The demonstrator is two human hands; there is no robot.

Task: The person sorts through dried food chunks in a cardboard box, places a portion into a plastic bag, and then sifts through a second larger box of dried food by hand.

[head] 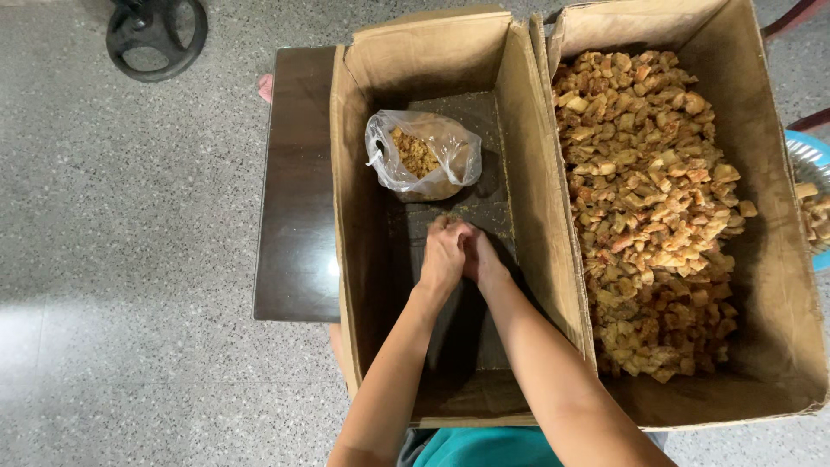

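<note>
A black wheel-shaped object point(156, 35) lies on the speckled floor point(112, 259) at far left. A dark surface point(296, 190) carries an open cardboard box point(363, 130). Inside it, a clear plastic bag point(424, 156) of brown crumbs sits just beyond the hands. The left hand point(444, 253) and right hand point(481, 259) press together at the box bottom, fingers curled; whether they grip anything I cannot tell. Further right, a second box point(769, 259) holds a heap of golden fried pieces point(653, 199).
</note>
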